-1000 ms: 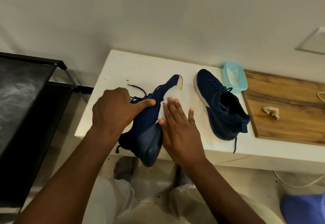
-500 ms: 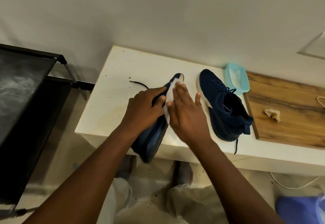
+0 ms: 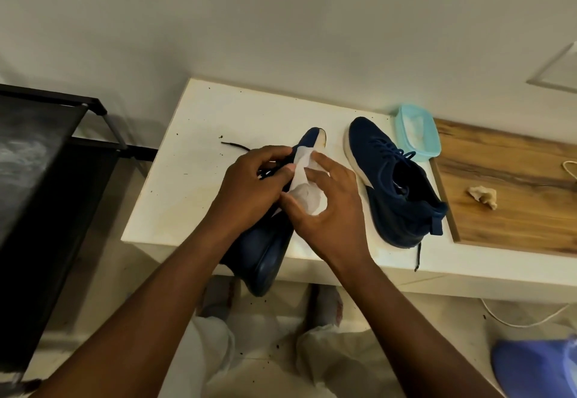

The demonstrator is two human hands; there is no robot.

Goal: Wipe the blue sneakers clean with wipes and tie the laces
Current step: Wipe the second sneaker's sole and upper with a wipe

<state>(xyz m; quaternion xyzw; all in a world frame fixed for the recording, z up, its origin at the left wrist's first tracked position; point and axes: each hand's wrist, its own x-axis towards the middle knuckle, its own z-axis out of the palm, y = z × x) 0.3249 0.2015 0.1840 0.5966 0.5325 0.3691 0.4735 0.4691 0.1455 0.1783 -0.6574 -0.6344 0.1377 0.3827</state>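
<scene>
White wall runs behind a white tabletop, which meets a wooden board on the right. At the back, where the two meet, stands a pale teal container. Something whitish lies inside it, but what it is cannot be made out. A small crumpled beige wad lies on the board, well apart from the hands.

The held sneaker lies tipped on its side across the tabletop's front edge, its heel hanging over the edge and its white-tipped toe pointing toward the wall. Most of its middle is covered by the hands. One loose lace end trails out to the left on the tabletop.

The left hand grips this sneaker, fingers curled over its upper by the laces, with the thumb touching the wipe. The right hand holds the white wipe between thumb and curled fingers, bunched against the sneaker's sole side. How much of the wipe is tucked under the palm cannot be told.

The second sneaker stands upright just beside the right hand, apart from it, with its toe toward the wall. A dark lace dangles over the tabletop's front edge.

A black rack is cut off at the left. A blue object is cut off at the lower right corner, and a white cable lies on the floor.
</scene>
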